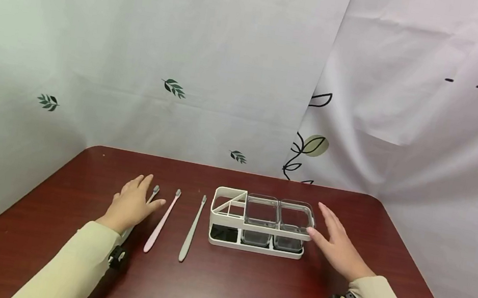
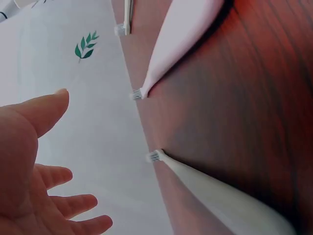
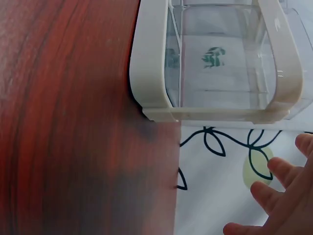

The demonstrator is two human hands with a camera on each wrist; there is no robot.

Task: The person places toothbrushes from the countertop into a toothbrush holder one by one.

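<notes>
My left hand (image 1: 130,205) hovers at the left with fingers spread, over a pale toothbrush (image 1: 153,192) that it partly covers in the head view. Just right of it a pink toothbrush (image 1: 161,221) lies on the table, then a grey-green toothbrush (image 1: 192,229). A white toothbrush holder (image 1: 225,244) stands right of the brushes, with two clear cups (image 1: 262,211) in its right slots. Beside the holder's right end is my right hand (image 1: 338,246), fingers extended and holding nothing; in the right wrist view its fingertips (image 3: 264,192) are apart from the frame.
The dark red wooden table (image 1: 245,294) has rounded far corners. Behind it hangs a white cloth (image 1: 233,65) printed with leaves, and it closes in both sides. The holder's left part has an upper divided rack (image 1: 230,207).
</notes>
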